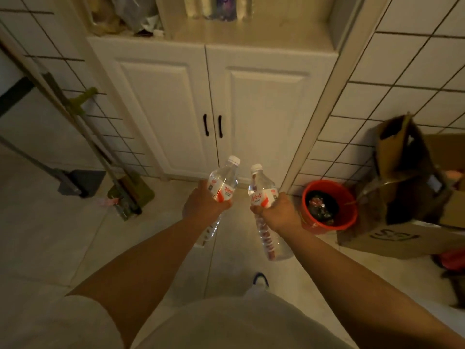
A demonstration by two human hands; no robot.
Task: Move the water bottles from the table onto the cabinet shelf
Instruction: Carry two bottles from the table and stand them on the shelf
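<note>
Each hand grips a clear ribbed plastic bottle (222,183) (white-capped).

The cabinet (214,96) stands far, its shelf (251,34) above the doors. Near it, the left hand (201,205) holds one bottle (224,182) and the right hand (281,212) another (261,195), side by side. Mops (100,152) lean at left; a bucket (329,207) and bag (402,172) sit on the floor at right.

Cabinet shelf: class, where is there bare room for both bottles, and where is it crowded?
The cabinet shelf is bare in front of the row of bottles at its back wall. The left compartment, with crumpled bags, is crowded.
</note>
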